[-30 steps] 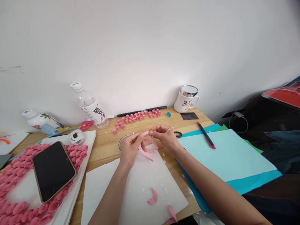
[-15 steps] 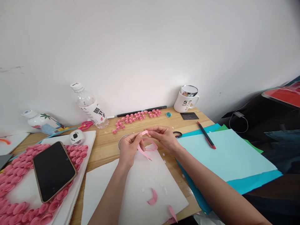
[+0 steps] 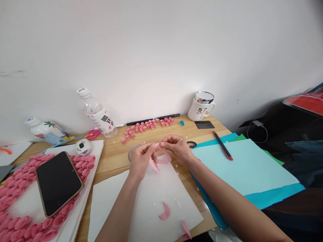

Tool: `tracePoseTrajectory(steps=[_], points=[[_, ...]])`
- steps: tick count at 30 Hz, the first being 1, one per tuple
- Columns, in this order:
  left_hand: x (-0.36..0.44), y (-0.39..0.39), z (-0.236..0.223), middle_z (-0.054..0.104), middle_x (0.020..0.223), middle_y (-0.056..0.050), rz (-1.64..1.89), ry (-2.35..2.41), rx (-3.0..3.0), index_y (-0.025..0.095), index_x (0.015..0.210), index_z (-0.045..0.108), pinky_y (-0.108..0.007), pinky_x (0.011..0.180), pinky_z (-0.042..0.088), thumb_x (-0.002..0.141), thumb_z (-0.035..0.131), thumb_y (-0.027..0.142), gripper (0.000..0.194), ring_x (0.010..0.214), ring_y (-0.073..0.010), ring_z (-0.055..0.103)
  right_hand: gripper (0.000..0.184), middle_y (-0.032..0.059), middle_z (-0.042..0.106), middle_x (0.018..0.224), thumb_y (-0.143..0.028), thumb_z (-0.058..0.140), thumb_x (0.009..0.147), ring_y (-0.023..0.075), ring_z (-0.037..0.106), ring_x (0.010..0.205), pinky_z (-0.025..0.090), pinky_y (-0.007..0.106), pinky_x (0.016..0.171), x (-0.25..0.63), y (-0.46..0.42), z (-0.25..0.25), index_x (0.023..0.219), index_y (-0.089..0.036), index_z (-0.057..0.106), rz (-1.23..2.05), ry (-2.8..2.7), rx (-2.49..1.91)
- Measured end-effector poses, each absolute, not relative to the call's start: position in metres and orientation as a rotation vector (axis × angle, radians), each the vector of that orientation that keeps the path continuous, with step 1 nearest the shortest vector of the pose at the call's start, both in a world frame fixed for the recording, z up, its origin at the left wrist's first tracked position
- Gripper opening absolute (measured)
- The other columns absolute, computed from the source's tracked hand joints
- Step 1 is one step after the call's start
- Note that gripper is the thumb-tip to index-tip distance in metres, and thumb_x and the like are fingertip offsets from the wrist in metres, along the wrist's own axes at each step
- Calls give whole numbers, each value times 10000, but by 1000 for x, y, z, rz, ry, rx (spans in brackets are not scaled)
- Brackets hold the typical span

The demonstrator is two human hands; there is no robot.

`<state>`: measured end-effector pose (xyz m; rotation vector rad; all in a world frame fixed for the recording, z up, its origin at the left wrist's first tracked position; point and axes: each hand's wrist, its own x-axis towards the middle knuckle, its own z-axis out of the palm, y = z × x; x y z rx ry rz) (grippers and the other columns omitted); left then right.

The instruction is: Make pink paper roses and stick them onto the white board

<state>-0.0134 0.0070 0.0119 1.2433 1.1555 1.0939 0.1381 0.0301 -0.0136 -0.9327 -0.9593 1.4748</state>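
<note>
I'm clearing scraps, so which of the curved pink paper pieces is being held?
The long, looping pink paper strip, pinched by the left hand and right hand; the two shorter pink paper scraps lie unheld.

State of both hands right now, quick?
Left hand: closed, pinching the curled pink paper strip.
Right hand: closed, pinching the same strip, just right of the left hand's grip.

The left hand (image 3: 139, 158) and right hand (image 3: 177, 148) pinch a curled pink strip (image 3: 153, 165) above a white sheet (image 3: 146, 208).
</note>
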Motion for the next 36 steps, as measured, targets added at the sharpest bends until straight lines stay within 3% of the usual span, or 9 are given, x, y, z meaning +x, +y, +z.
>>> tracePoseTrajectory(steps=[10,25,36], points=[[-15,8,11,511,419,23,1131,1195,1203,168,509,534,-220,503,389,755,568,330,297,418,-91,469,195,19,710,746,-286,777,608,123,628,696,488,303,775,139,32,-17,774,-197,725,1547,-979,-891],[-15,8,12,513,427,25,1095,1186,1227,167,516,530,-217,500,405,759,569,339,300,416,-89,473,197,-21,633,580,-315,786,591,95,565,562,463,250,600,139,30,-11,650,-174,660,1483,-1018,-945],[-14,7,15,495,405,31,1124,1218,1192,166,477,505,-206,475,403,750,571,308,315,400,-83,465,208,16,708,787,-295,775,614,110,623,725,485,279,793,139,33,-18,789,-193,724,1548,-950,-878]])
